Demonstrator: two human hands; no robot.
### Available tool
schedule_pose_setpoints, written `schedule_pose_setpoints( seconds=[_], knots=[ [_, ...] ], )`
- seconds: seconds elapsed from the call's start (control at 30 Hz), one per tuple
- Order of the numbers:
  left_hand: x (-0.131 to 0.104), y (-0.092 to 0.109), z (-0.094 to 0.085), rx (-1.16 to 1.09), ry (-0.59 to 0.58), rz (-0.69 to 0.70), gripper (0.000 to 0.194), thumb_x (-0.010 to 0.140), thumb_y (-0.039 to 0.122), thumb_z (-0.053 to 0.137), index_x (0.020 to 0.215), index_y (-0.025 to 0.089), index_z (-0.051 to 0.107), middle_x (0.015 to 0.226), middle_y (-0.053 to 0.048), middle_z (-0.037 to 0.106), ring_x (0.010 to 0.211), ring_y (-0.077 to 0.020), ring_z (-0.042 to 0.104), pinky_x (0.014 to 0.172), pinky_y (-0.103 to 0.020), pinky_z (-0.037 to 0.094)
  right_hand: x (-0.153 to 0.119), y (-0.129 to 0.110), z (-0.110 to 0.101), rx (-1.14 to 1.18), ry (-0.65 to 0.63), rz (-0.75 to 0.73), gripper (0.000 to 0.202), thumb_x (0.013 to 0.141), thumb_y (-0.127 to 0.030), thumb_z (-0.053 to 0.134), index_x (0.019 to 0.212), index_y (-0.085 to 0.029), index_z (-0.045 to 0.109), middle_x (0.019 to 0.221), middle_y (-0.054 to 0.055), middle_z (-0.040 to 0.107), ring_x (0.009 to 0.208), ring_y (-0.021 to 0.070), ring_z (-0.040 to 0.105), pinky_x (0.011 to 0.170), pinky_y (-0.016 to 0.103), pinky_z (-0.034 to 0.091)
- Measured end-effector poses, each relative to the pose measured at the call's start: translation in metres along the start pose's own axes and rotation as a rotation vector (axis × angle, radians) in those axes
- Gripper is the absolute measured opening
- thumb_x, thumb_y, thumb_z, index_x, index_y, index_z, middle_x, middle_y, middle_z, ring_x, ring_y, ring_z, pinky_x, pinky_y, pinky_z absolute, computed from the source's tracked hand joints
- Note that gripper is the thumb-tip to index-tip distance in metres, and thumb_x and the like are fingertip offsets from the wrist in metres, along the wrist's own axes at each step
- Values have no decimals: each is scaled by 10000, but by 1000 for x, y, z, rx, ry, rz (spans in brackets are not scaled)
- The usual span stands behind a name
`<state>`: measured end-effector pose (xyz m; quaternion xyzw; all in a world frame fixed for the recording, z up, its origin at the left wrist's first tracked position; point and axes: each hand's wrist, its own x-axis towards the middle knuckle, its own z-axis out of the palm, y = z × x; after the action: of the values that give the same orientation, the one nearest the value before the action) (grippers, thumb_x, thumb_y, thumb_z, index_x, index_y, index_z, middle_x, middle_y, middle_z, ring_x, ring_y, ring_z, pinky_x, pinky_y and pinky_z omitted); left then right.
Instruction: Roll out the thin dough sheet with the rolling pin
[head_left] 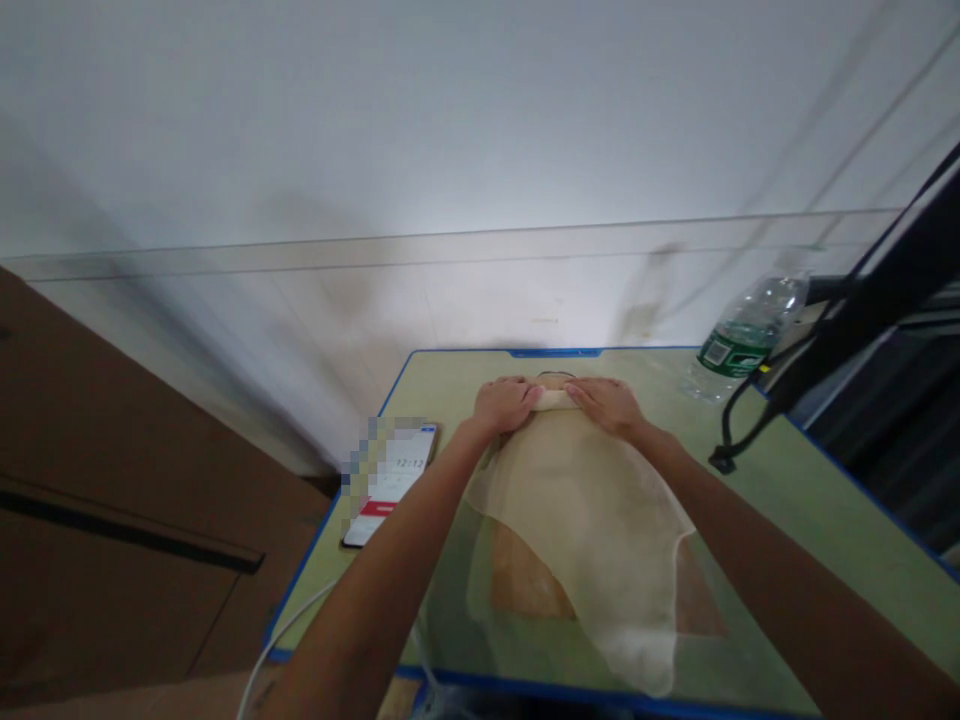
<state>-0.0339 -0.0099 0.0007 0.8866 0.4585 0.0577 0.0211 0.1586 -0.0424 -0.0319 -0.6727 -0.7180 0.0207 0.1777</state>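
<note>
A thin, cream-coloured sheet of dough [577,500] drapes over a wooden board [529,575] and hangs past the board toward the table's near edge. At its far end the sheet is gathered into a short roll [555,400]; whether a rolling pin lies inside is hidden. My left hand [510,402] is closed over the left end of this roll. On the right end lies my right hand [606,403], its fingers bent over the roll, thumb toward the middle. Both forearms reach in from below, one on each side of the sheet.
Left of my left forearm lies a phone [409,470] with a lit screen, and a white cable [289,625] runs off the table [757,540]. A clear bottle with a green label [739,345] stands at the back right. A black arm [862,290] juts in from the right.
</note>
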Motion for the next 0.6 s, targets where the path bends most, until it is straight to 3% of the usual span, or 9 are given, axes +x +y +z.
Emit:
schedule_pose_setpoints(
  seconds=[0.13, 0.37, 0.47, 0.6],
  knots=[
    [11, -9, 1, -50, -55, 28, 495, 963, 479, 235, 1193, 259, 614, 1263, -43, 604, 1149, -232, 559, 920, -348, 451, 6, -7, 1, 21, 4, 96, 460, 939, -517, 301, 1085, -313, 687, 1182, 2, 666, 1099, 253, 595, 957, 467, 397],
    [15, -23, -1, -157, -144, 175, 454, 930, 521, 351, 1213, 272, 605, 1343, -32, 542, 1215, -209, 510, 982, -311, 406, 12, -14, -1, 82, 27, 196, 499, 880, -595, 368, 913, -264, 739, 974, 53, 729, 985, 259, 636, 909, 430, 415],
    [11, -23, 0, -144, -124, 175, 470, 884, 508, 481, 1284, 269, 548, 1401, -37, 488, 1257, -214, 474, 1005, -313, 392, 13, -15, -3, 88, 31, 191, 504, 894, -580, 349, 906, -262, 740, 999, 57, 724, 990, 274, 635, 903, 437, 419],
    [6, -21, 5, -138, 1, 182, 534, 842, 453, 584, 1344, 303, 479, 1407, -5, 485, 1252, -205, 484, 1030, -317, 379, 13, -11, -4, 130, -12, 103, 457, 943, -477, 306, 1027, -273, 707, 1086, 35, 704, 1066, 257, 609, 957, 432, 394]
  ],
)
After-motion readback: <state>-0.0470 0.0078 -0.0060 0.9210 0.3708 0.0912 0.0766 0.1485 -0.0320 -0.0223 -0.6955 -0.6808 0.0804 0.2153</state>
